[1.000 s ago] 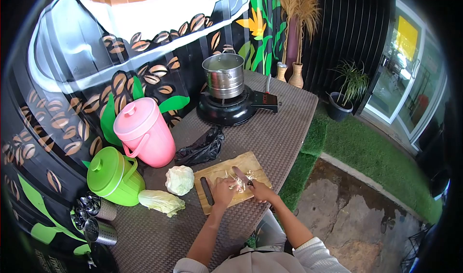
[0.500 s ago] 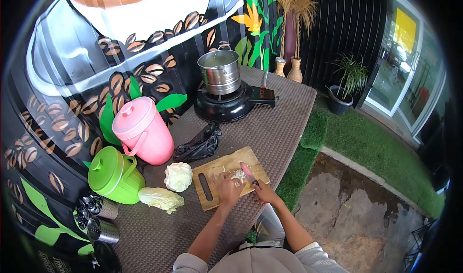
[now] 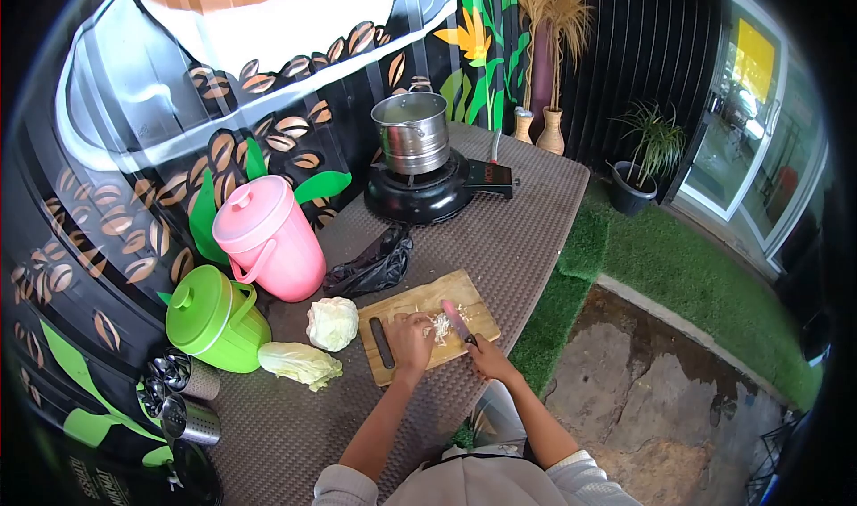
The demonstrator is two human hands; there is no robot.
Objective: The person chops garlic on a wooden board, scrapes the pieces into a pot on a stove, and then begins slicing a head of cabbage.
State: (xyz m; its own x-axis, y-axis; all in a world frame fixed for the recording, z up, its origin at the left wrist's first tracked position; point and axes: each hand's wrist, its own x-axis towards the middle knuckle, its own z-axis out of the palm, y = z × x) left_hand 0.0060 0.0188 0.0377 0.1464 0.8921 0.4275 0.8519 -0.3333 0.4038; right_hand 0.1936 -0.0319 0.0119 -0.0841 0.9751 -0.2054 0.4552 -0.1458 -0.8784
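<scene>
A wooden cutting board (image 3: 451,290) with a dark handle slot lies on the table. Small chopped white pieces (image 3: 440,329) are scattered across its middle. My right hand (image 3: 487,358) grips a knife (image 3: 456,318) with a pink blade, which rests over the board just right of the pieces. To the left of them, my left hand (image 3: 411,343) is on the board with its fingers curled down; whatever is under them is hidden. Left of the board sit a round pale cabbage (image 3: 332,324) and a longer napa cabbage (image 3: 301,365).
A steel pot (image 3: 411,135) stands on a black portable stove (image 3: 420,198) at the back. A black plastic bag (image 3: 370,265), a pink jug (image 3: 272,238) and a green jug (image 3: 214,323) line the wall side. Steel cutlery holders (image 3: 190,419) stand at lower left.
My left hand has shifted a little left, away from the blade, and more of the chopped white pieces shows. The knife has moved slightly left in view.
</scene>
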